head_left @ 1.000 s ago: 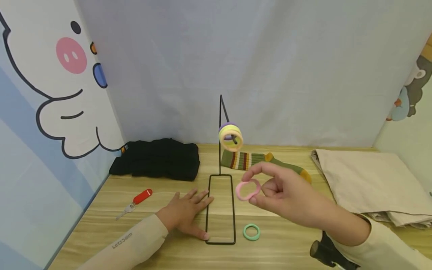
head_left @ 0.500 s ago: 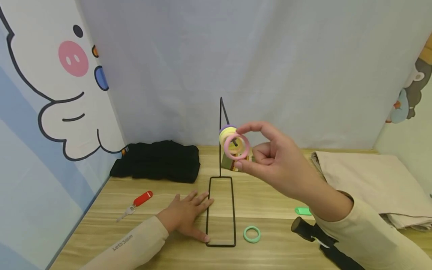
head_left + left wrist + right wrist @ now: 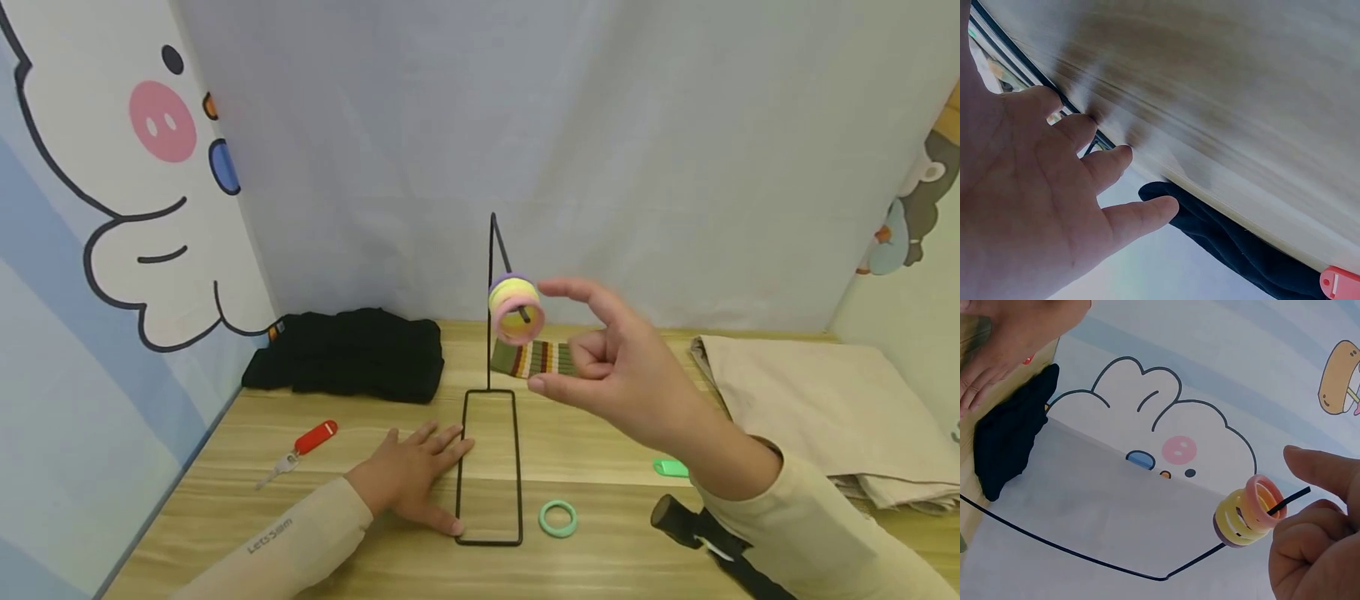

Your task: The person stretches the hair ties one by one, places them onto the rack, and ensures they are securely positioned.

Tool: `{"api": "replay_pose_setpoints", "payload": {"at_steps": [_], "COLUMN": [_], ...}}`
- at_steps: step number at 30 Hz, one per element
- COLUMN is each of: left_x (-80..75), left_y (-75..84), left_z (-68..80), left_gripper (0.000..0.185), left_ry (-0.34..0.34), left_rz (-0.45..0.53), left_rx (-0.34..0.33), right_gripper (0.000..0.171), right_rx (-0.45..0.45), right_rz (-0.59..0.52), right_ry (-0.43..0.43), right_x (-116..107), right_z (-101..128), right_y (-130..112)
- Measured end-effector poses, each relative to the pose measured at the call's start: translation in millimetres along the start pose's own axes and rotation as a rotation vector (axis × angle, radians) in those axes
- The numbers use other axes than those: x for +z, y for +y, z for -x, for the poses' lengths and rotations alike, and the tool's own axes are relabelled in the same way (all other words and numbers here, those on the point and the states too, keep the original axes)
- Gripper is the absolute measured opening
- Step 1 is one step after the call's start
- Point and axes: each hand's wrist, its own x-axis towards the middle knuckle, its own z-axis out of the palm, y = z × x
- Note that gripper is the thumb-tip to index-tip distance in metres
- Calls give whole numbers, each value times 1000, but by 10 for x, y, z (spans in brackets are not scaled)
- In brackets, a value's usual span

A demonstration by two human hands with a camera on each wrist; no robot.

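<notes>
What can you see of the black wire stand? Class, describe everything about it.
The black wire stand is thin dark wire, seemingly metal. A long rectangular loop lies flat on the wooden table as its base; an upright rises from the far end, and a peg slants down toward the viewer. On the peg hang stacked hair rings: purple, yellow, pink in front. The left hand lies flat with fingertips at the base's left edge. The right hand is open beside the rings, not touching them.
</notes>
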Motion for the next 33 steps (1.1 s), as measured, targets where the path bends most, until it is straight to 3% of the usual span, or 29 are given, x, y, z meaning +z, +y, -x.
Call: {"api": "replay_pose_setpoints", "payload": {"at_steps": [3,9,15,20,25,33], "left_x": [-7,-10,-19,-13,-8,-12], "left_y": [-4,1,-2,2,5,11], "left_z": [-1,2,10,13,22,32], "left_gripper": [107,106,106,105,104,103], "left_ry": [-4,2,0,-8,6,29], "left_rz": [5,7,18,13,11,25], "left_rx": [-1,3,-2,1,9,18], "right_gripper": [68,69,66,65,64,58], "right_rx": [23,167,365,546,670,715], "right_rz": [-20,-88,-275,-365,-343,-246], "right_ry": [7,-30,-120,-218,-330,-379], "right_x": [18,58,156,276,385,409], "right_z": [38,150,296,463,631,755], "right_y": [91,383,805,1185,1470,1624]}}
